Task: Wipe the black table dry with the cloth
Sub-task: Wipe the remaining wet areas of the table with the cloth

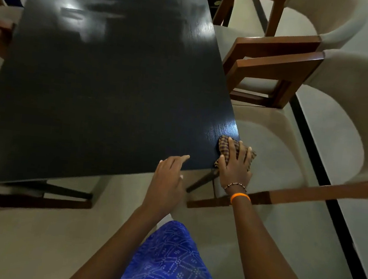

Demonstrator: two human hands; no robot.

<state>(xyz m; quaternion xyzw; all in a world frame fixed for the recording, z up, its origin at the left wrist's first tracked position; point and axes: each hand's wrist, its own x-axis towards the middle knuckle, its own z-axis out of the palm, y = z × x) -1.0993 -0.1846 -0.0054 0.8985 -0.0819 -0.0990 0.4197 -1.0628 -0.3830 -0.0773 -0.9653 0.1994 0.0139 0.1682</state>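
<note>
Cloth (234,152), checked brown, lies bunched on the near right corner of the black table (106,90), part of it hanging past the edge. Right hand (236,162) presses on it with fingers spread flat. Left hand (169,172) sits just beside, at the table's near edge, fingers loosely curled, forefinger extended onto the top, holding nothing. 2 cream chairs (332,105) with wooden arms stand along the right side.

No readable text anywhere.
</note>
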